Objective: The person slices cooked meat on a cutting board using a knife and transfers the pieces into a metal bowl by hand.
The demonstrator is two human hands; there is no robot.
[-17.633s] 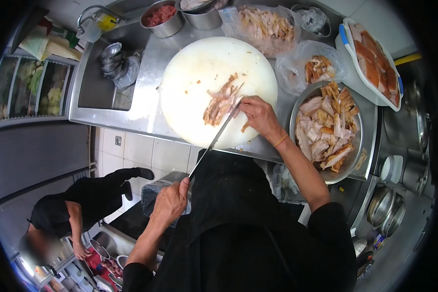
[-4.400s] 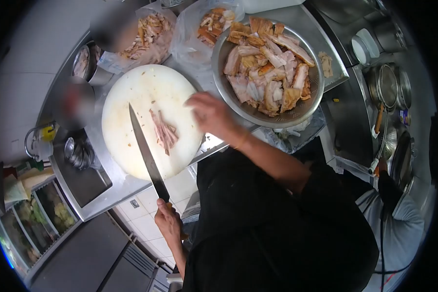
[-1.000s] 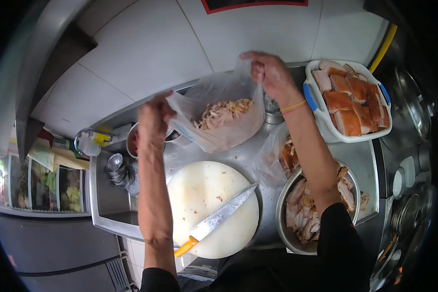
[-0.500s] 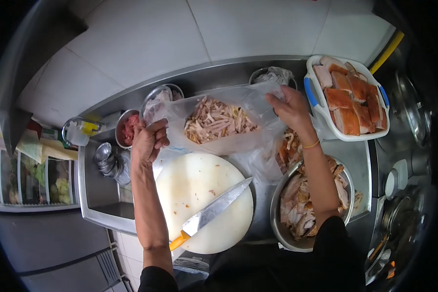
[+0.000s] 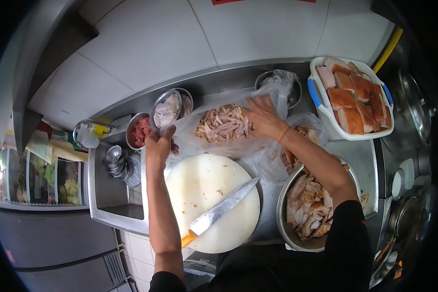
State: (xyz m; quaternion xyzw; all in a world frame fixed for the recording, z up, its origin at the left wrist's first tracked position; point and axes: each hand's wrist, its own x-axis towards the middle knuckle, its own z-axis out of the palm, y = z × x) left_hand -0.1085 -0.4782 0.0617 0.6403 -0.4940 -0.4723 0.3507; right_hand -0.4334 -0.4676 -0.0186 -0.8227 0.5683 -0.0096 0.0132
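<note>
A clear plastic bag (image 5: 187,129) lies spread behind the cutting board, with sliced meat strips (image 5: 224,124) heaped in its middle. My left hand (image 5: 159,148) is closed at the bag's left end, fingers curled on the plastic. My right hand (image 5: 265,118) rests open and flat on the bag's right part, fingers spread, fingertips beside the meat. Nearest me is the round white cutting board (image 5: 204,180), bearing a few scraps. On it lies a large knife (image 5: 224,207) with an orange handle, its blade pointing away to the right.
A metal bowl of chopped meat (image 5: 306,209) sits under my right forearm. Roast pork slabs (image 5: 360,97) fill a white tub (image 5: 344,132) at the back right. Left are a bowl of red minced meat (image 5: 140,131), a bowl of pale meat (image 5: 167,111) and a sink (image 5: 113,194).
My right hand has come down from the raised bag edge and flattened onto the bag. The bag has lowered and flattened. My left hand stays at its left end.
</note>
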